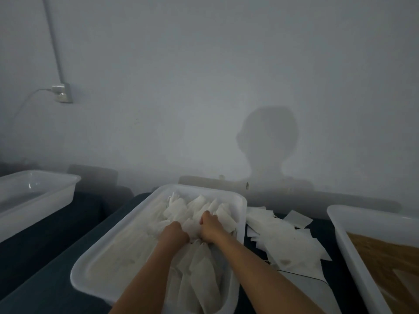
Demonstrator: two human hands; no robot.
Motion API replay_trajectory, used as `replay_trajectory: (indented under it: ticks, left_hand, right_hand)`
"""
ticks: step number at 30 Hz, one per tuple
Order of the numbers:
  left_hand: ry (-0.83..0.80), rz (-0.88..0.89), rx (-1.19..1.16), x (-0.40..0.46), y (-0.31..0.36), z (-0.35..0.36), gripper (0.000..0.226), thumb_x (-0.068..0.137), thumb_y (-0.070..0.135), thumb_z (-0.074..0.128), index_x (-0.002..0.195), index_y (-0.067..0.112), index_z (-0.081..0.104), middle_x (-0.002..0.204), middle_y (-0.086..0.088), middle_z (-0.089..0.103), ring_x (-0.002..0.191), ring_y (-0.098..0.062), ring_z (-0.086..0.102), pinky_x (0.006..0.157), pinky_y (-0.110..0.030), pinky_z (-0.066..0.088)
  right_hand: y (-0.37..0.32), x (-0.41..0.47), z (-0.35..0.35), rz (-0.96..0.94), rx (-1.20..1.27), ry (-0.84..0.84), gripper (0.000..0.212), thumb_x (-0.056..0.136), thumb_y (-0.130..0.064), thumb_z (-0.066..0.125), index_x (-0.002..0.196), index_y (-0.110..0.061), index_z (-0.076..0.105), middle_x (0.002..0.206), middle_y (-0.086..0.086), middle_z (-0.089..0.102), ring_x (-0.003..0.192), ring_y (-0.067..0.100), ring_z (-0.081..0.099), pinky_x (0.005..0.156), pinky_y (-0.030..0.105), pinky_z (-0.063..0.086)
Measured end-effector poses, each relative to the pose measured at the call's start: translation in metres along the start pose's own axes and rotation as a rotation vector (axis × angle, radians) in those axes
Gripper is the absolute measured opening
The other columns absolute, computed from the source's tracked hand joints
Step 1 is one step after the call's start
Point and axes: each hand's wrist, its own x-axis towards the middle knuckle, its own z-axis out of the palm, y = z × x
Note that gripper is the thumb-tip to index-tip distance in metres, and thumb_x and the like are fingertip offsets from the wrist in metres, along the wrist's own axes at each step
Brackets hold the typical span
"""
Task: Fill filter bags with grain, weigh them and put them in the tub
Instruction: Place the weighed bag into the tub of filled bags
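Both hands, left hand (175,233) and right hand (209,226), lie close together inside the white tub (95,257), fingers curled into the heap of filter bags (199,209); which single bag each grips cannot be told. The bags lie under and just beyond the hands, with more nearer the person. They look thin, soft and light, likely to crumple and cling together; a filled one is probably best pinched at its gathered top, not squeezed at the belly. Flat empty bags (278,236) lie on the dark tabletop (45,223) to the right of the hands; further right, a tray of brown grain (376,252).
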Motion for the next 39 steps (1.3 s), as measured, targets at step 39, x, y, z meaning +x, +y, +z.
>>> replay_trajectory:
  ticks: [39]
  left_hand:
    - [0.218,0.486,-0.17,-0.06,0.117,0.051,0.014,0.087,0.012,0.054,0.1,0.015,0.059,0.101,0.001,0.063,0.092,-0.015,0.057,0.079,-0.026,0.045]
  right_hand:
    - [0.172,-0.081,-0.068,0.207,-0.404,0.119,0.028,0.095,-0.01,0.048,0.122,-0.004,0.052,0.13,0.012,0.053,0.119,0.025,0.05,0.098,0.028,0.038]
